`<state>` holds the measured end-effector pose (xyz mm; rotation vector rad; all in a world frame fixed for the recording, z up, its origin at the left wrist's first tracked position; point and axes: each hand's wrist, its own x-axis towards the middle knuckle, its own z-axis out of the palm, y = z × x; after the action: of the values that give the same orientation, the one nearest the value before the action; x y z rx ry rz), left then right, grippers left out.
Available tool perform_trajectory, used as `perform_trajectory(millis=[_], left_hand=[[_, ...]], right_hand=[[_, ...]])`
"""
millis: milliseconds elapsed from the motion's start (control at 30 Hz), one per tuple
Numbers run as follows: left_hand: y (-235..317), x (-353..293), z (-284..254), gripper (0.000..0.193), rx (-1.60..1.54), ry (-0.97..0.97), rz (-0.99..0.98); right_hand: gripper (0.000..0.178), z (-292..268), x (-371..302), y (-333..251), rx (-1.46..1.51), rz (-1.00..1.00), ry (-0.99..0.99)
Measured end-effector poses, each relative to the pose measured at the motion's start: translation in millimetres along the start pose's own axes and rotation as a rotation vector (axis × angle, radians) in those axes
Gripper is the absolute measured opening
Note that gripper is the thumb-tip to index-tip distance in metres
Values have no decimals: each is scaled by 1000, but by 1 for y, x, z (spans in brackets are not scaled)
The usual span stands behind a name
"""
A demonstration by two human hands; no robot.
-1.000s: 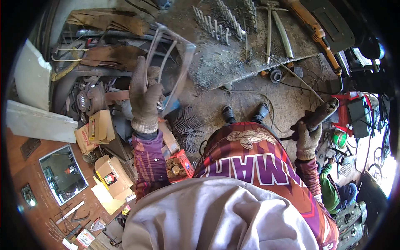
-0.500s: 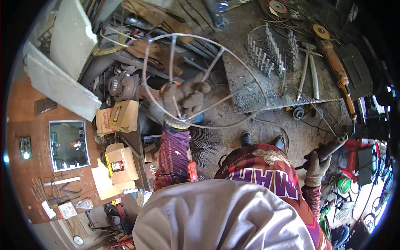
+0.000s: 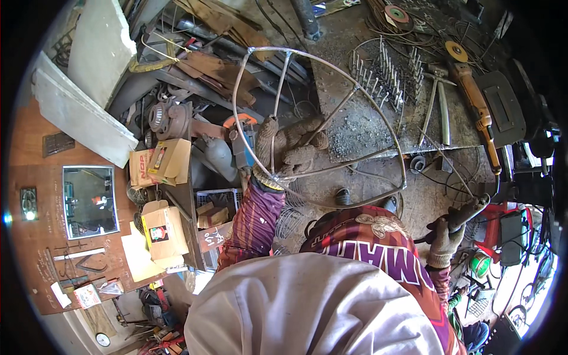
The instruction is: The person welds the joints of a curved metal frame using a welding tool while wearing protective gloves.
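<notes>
My left hand (image 3: 293, 145), in a brown work glove, is closed around the spokes of a round metal rod frame (image 3: 238, 89). The frame is a ring with several straight spokes meeting near my left wrist, and it is held up in the air, tilted. My right hand (image 3: 445, 241), also gloved, grips a dark welding electrode holder (image 3: 467, 212) low on the right. A thin rod (image 3: 452, 157) slants up and left from the holder's jaws toward the metal work plate. The rod's tip is apart from the frame.
A gritty metal work plate (image 3: 349, 139) bears rows of upright metal pins (image 3: 384, 77), a hammer (image 3: 441, 106) and an orange angle grinder (image 3: 473, 97). Coiled wire rings (image 3: 290, 222) lie by my feet. Cardboard boxes (image 3: 163, 234) and scrap metal crowd the left.
My left hand has moved right with the rod frame, whose ring now hangs more to the right and is turned slightly. The right hand and electrode holder have hardly shifted.
</notes>
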<state>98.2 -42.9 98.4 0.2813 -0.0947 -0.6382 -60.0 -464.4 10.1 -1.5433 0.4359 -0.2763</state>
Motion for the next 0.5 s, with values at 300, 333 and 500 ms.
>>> perform_trajectory(millis=[300, 333, 500], left_hand=[[-16, -2, -8, 94, -7, -15, -19], [-17, -2, -6, 94, 9, 25, -12], [-22, -7, -8, 91, 83, 38, 0]], right_hand=[[44, -2, -4, -2, -17, 40, 9], [44, -2, -4, -2, -23, 38, 15], [44, -2, -4, -3, -16, 38, 6]])
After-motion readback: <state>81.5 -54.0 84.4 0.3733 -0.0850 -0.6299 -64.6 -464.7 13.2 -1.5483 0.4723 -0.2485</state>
